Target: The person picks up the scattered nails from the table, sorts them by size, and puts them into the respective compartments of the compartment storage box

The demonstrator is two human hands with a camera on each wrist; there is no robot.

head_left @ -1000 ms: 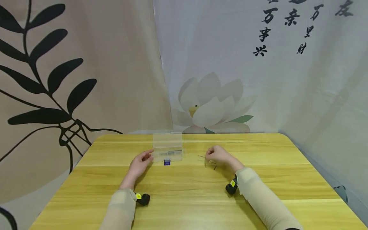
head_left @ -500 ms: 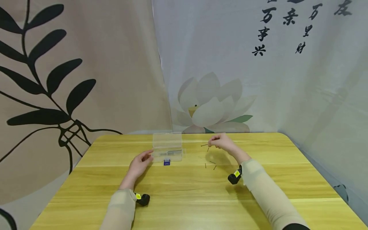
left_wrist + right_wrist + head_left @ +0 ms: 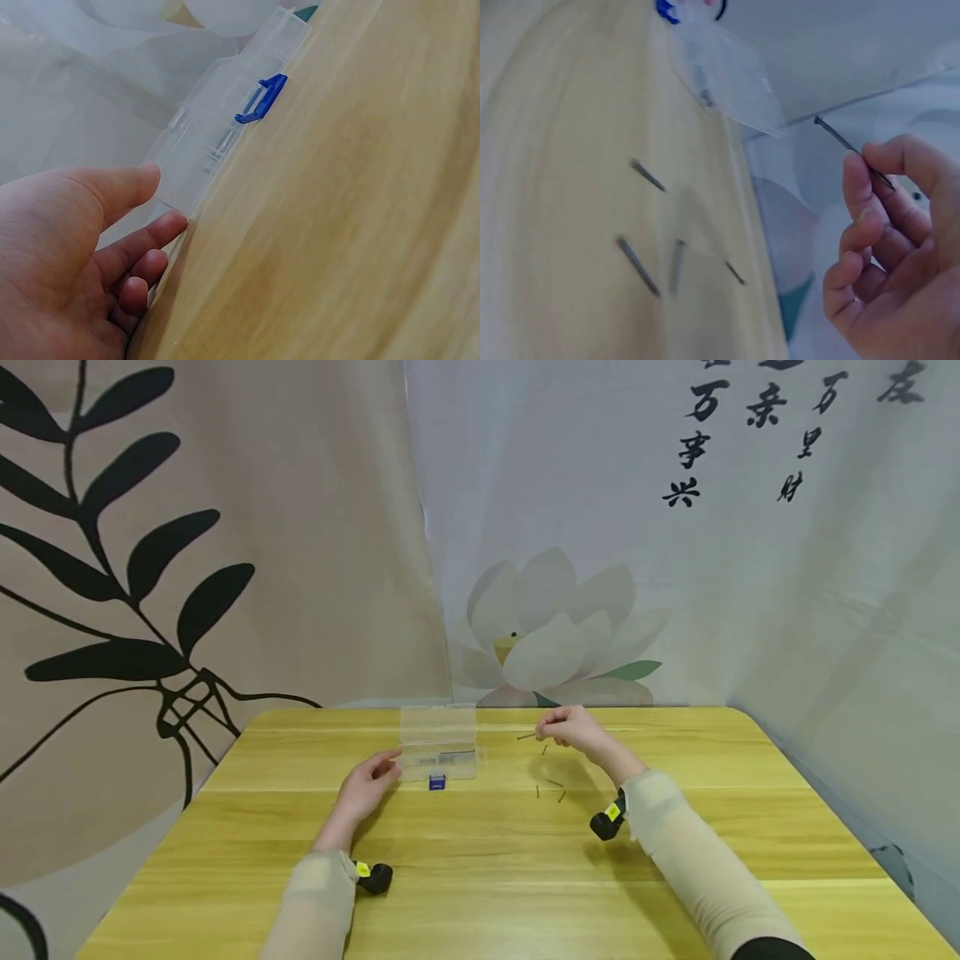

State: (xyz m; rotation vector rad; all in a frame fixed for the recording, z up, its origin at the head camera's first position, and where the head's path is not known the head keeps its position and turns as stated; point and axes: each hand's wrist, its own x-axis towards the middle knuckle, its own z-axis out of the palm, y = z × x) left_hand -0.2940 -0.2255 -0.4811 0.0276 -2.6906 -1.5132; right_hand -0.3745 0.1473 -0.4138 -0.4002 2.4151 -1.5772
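My right hand (image 3: 573, 728) is raised over the table's far part and pinches a nail (image 3: 838, 137) between thumb and index finger. Its flat head sticks out to the left in the head view, toward the box. Below it, several loose nails (image 3: 646, 175) lie scattered on the wood. A clear plastic box (image 3: 438, 727) stands left of them with its lid raised and a blue latch (image 3: 437, 782) at the front. Small dark metal pieces show inside. My left hand (image 3: 369, 787) touches the box's left end with thumb and index fingertips; the other fingers are loosely bent.
The wooden table (image 3: 480, 877) reaches back to a fabric backdrop (image 3: 322, 568) printed with leaves, a lotus and writing. The box stands close to the table's far edge. A black camera (image 3: 607, 820) sits on the right wrist, and another camera (image 3: 375, 878) on the left.
My right hand has risen away from the loose nails toward the far edge with a nail in its fingers, then shifted slightly left. The left hand and the box have stayed in place.
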